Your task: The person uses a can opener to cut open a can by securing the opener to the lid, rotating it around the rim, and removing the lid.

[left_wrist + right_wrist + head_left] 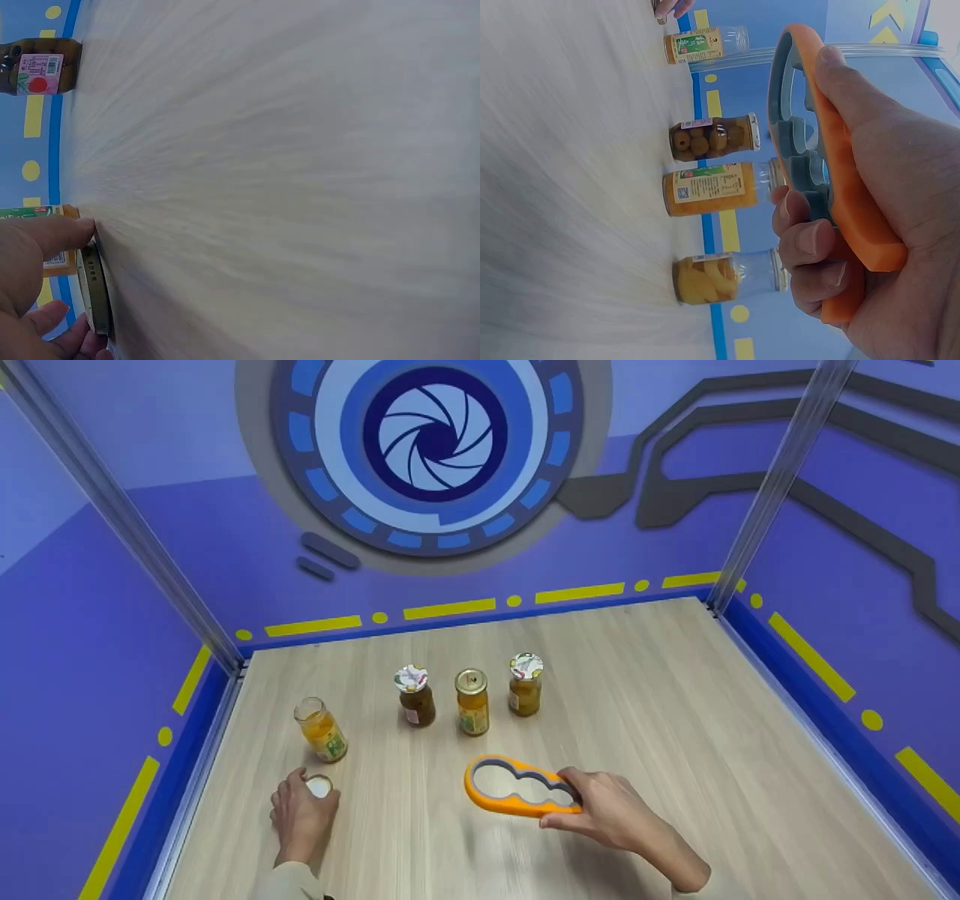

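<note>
My left hand is low at the left of the table, its thumb and fingers around the rim of a loose jar lid whose pale inside faces up. In the left wrist view the gold edge of the lid shows between the fingertips. Just beyond it stands an uncapped glass jar with orange contents. My right hand grips the handle end of an orange jar opener with grey scalloped inner edges, held over the table in front of the capped jars.
Three capped jars stand in a row further back: a dark one with a patterned lid, one with a gold lid and another with a patterned lid. Blue-purple panels wall the wooden table at back and sides.
</note>
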